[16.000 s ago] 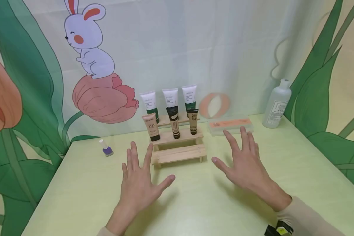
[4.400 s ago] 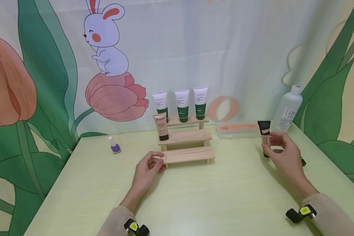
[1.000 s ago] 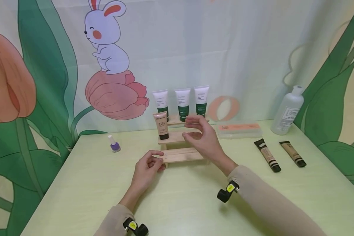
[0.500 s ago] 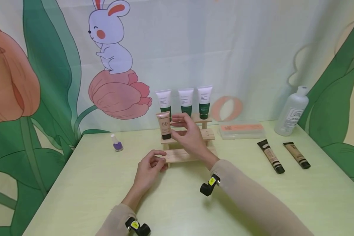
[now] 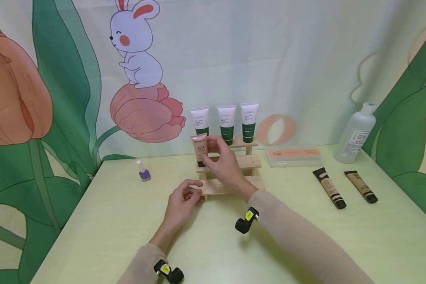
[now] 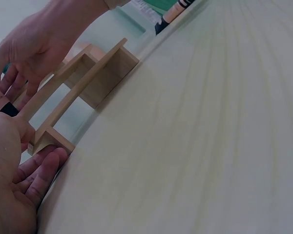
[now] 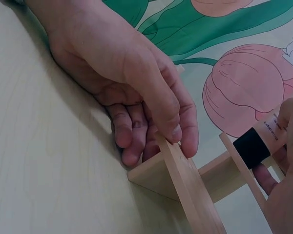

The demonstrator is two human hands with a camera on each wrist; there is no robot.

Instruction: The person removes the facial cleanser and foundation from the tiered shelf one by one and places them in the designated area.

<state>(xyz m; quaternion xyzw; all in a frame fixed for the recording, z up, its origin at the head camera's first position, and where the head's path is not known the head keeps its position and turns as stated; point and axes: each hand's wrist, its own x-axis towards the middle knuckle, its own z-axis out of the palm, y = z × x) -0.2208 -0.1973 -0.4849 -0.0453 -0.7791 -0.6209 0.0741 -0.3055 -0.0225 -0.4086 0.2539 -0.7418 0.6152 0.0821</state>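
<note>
Pinching the left end of the wooden stand (image 5: 248,161), likely to steady it, the left hand (image 5: 182,200) frees the right hand (image 5: 227,162), fingers curled, to grip the BB tube (image 5: 199,146) (cap down) at the middle shelf (image 5: 251,159); contact beneath is unclear.
</note>
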